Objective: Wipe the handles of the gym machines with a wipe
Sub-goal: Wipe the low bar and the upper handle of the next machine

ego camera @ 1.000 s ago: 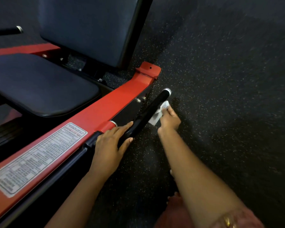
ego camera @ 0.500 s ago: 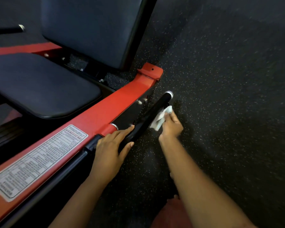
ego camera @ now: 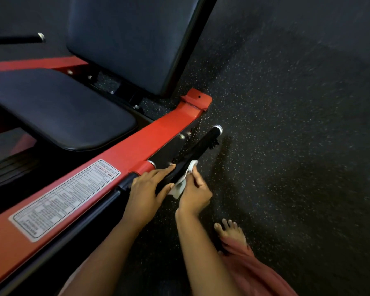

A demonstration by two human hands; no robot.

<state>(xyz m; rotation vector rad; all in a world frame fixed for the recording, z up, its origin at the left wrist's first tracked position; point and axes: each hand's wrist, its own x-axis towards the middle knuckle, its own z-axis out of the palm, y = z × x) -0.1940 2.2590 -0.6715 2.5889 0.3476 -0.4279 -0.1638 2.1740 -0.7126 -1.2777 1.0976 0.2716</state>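
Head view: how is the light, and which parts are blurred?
In the head view the light is dim and the white wipe is brightest; a soft shadow lies on the floor right of the handle; floor speckles streak toward the top right; the label print is too blurred to read.

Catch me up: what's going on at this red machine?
A person is wiping down a gym machine. The left hand holds the near end of the black cylindrical handle between fingers and thumb. The right hand holds a white crumpled wipe against the handle's side, just beyond the left hand. The handle's silver-capped far end is uncovered. The handle runs beside the red metal frame, above the dark speckled rubber floor.
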